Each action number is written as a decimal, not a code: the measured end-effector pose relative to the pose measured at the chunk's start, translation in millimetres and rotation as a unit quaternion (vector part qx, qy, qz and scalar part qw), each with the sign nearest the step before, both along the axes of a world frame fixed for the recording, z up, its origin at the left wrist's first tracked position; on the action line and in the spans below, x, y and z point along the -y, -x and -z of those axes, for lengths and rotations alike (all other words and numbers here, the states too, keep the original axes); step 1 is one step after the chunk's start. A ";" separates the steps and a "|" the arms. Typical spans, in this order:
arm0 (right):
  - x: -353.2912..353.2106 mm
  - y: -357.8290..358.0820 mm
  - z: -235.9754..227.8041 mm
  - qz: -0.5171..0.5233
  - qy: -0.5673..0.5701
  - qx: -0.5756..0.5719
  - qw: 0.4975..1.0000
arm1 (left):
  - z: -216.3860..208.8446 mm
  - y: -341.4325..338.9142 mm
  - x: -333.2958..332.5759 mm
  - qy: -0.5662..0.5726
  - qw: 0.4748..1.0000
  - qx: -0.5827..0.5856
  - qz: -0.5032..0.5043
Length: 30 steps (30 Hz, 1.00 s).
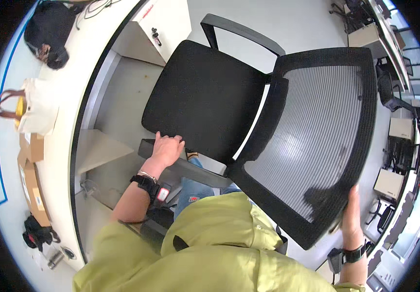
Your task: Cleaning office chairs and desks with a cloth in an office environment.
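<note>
A black office chair (205, 92) with a padded seat fills the middle, turned so that its mesh backrest (307, 126) lies to the right. My left hand (167, 150) reaches across the near armrest (198, 171), its fingers bent against the seat's near edge. At the backrest's outer edge, low on the right, my right hand (352, 214) grips the frame; its fingers are mostly hidden behind the mesh. The far armrest (244, 33) stands beyond the seat. The chair's base is largely covered by the seat.
A long white desk (93, 53) runs along the left, bearing a tote bag (39, 107), cardboard boxes (34, 185) and a black bag (49, 29). A white cabinet (164, 29) stands under it, beyond the seat. More desks and chairs (390, 92) line the right.
</note>
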State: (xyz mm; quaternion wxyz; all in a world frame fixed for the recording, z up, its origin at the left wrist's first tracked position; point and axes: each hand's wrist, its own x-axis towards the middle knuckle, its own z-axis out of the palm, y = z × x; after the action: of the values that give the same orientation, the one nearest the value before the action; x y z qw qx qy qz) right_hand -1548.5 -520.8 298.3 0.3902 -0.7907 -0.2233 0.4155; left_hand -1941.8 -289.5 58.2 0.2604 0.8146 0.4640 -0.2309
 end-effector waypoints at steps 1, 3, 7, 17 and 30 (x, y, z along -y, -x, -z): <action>40.4 -22.2 7.5 -0.085 0.204 0.139 0.965 | -5.8 -2.2 11.0 -0.026 0.999 0.023 -0.035; 28.6 -27.2 -3.7 -0.032 0.066 0.087 0.993 | -12.8 -0.6 31.6 -0.065 0.994 0.036 -0.083; -19.9 -68.6 -39.2 0.089 -0.207 0.093 0.970 | -15.6 -8.7 68.5 -0.143 0.983 0.049 -0.105; -103.3 -28.0 -15.6 0.088 -0.132 0.010 0.987 | 66.2 31.6 89.6 -0.182 0.620 0.324 -0.691; -117.4 -10.8 -33.0 0.022 -0.094 0.036 0.995 | 36.3 31.3 123.8 0.098 0.419 0.507 -0.747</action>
State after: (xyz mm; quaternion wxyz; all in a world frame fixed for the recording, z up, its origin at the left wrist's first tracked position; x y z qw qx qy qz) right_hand -1537.7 -403.4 331.3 0.4631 -0.7699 -0.2579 0.3554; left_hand -1973.1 -413.3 21.9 0.5963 0.0868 0.6483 0.4655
